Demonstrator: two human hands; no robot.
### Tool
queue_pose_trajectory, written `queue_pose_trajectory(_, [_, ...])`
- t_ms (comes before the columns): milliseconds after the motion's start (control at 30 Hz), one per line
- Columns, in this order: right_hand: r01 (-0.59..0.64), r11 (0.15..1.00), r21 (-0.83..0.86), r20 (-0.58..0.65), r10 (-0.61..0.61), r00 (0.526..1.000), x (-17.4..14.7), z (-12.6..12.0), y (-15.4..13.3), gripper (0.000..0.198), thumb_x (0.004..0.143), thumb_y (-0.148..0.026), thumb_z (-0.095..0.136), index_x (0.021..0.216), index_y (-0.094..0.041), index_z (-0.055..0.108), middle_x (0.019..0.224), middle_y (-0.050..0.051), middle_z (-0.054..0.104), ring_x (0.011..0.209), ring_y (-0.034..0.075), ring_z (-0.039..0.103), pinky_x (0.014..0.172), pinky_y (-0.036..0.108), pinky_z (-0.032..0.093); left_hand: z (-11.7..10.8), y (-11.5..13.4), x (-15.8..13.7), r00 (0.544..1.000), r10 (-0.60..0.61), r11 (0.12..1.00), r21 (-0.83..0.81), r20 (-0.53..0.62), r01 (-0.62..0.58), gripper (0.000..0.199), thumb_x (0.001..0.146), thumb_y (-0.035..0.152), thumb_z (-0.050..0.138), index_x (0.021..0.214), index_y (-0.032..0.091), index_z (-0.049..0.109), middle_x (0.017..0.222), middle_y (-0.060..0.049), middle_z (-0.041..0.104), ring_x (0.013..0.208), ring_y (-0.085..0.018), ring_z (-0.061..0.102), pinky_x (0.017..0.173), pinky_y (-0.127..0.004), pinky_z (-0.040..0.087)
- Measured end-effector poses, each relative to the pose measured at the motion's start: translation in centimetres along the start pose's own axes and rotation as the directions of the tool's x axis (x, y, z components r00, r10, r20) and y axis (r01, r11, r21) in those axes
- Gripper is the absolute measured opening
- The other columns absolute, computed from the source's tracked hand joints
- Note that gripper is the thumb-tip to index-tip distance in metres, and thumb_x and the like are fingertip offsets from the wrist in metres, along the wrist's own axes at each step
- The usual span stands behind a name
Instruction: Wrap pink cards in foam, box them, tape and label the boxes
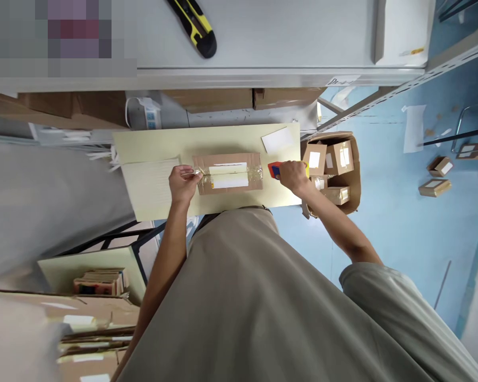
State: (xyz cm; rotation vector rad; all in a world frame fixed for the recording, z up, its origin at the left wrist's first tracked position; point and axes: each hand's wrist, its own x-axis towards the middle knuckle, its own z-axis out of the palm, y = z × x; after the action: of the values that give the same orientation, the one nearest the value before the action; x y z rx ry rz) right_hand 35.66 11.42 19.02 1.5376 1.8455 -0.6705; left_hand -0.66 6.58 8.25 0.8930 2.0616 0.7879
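A cardboard box [228, 185] with clear tape across its top and over both ends lies on the pale yellow table [151, 148]. White labels are visible under the tape. At the box's left end my left hand [183, 183] is closed, with thumb and fingers pinching the loose end of the clear tape [198, 174]. My right hand [292, 176] is wrapped round a tape dispenser [274, 170] in orange, blue and yellow, just right of the box and apart from it. Part of the dispenser is hidden by my fingers.
A white paper [278, 140] and a stack of pale sheets [153, 183] lie on the table. To the right stands an open carton [356, 175] holding several small boxes. On the grey shelf above rests a yellow-black utility knife [195, 26]. Flattened cardboard [91, 313] is at lower left.
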Motion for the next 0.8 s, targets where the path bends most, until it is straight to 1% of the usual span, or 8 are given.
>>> queue_pose_trajectory(133, [-0.047,0.996,0.082,-0.021,0.049,0.999,-1.5,0.8,0.4,0.041,0.115,-0.044,0.056,0.127,-0.011,0.077,0.118,0.027,0.083,0.108,0.036,0.079,0.077,0.037,0.051,-0.3,0.3,-0.2,1.0,-0.01,0.998,0.055,0.009,0.009,0.048,0.07,0.015,0.085,0.112,0.023,0.064,0.1,-0.002,0.07,0.084,-0.02,0.075,0.091,-0.042,0.068])
queue_pose_trajectory(233, [-0.074,0.985,0.154,-0.101,0.09,0.991,-3.7,-1.0,1.4,0.046,0.115,-0.05,0.053,0.126,-0.01,0.074,0.114,0.028,0.083,0.108,0.038,0.08,0.078,0.038,0.052,0.4,2.9,-1.3,0.975,0.21,0.97,0.143,-0.079,-0.197,0.049,0.077,0.015,0.081,0.122,0.024,0.065,0.119,-0.011,0.07,0.115,-0.031,0.076,0.11,-0.053,0.063])
queue_pose_trajectory(300, [-0.074,0.975,0.21,-0.194,0.116,0.974,-5.5,-3.1,1.8,0.05,0.116,-0.053,0.049,0.128,-0.009,0.071,0.112,0.028,0.082,0.106,0.04,0.08,0.081,0.04,0.053,1.5,6.4,-2.7,0.901,0.427,0.896,0.171,-0.072,-0.411,0.049,0.087,0.019,0.079,0.134,0.023,0.065,0.135,-0.016,0.067,0.134,-0.035,0.069,0.12,-0.056,0.058])
queue_pose_trajectory(367, [-0.055,0.961,0.271,-0.316,0.143,0.938,-7.2,-5.7,1.8,0.055,0.118,-0.056,0.043,0.133,-0.008,0.066,0.108,0.028,0.081,0.102,0.042,0.079,0.081,0.043,0.054,2.9,11.1,-4.5,0.802,0.597,0.794,0.135,0.005,-0.592,0.051,0.097,0.023,0.074,0.146,0.026,0.061,0.142,-0.016,0.065,0.139,-0.034,0.067,0.121,-0.054,0.058])
queue_pose_trajectory(467, [0.016,0.946,0.323,-0.516,0.162,0.841,-8.5,-10.2,1.2,0.057,0.119,-0.056,0.036,0.144,-0.008,0.057,0.107,0.026,0.079,0.101,0.043,0.077,0.085,0.047,0.056,4.9,18.7,-6.5,0.618,0.783,0.617,0.038,0.077,-0.786,0.051,0.109,0.027,0.063,0.158,0.03,0.054,0.152,-0.016,0.062,0.146,-0.032,0.063,0.125,-0.053,0.056])
queue_pose_trajectory(533, [0.074,0.951,0.3,-0.625,0.138,0.768,-8.1,-13.1,0.5,0.056,0.12,-0.051,0.033,0.151,-0.008,0.049,0.113,0.026,0.078,0.106,0.044,0.076,0.092,0.051,0.057,6.1,23.0,-6.8,0.531,0.844,0.534,-0.018,0.081,-0.845,0.05,0.113,0.029,0.058,0.162,0.032,0.05,0.155,-0.015,0.06,0.151,-0.032,0.06,0.128,-0.054,0.054])
queue_pose_trajectory(667, [0.133,0.981,0.144,-0.761,0.024,0.648,-4.1,-18.2,-0.9,0.054,0.119,-0.034,0.026,0.163,-0.005,0.037,0.132,0.027,0.073,0.124,0.045,0.07,0.113,0.062,0.051,7.8,28.3,-5.0,0.437,0.896,0.442,-0.091,0.075,-0.892,0.053,0.113,0.03,0.059,0.165,0.033,0.049,0.162,-0.014,0.054,0.16,-0.035,0.053,0.135,-0.058,0.047])
queue_pose_trajectory(800, [0.114,0.993,0.033,-0.807,-0.041,0.589,1.7,-21.2,-1.4,0.058,0.117,-0.026,0.024,0.169,-0.002,0.033,0.144,0.029,0.066,0.14,0.046,0.061,0.126,0.072,0.038,7.6,28.6,-3.8,0.423,0.902,0.43,-0.127,0.083,-0.894,0.054,0.112,0.03,0.062,0.165,0.031,0.051,0.164,-0.014,0.054,0.161,-0.036,0.051,0.137,-0.059,0.044])
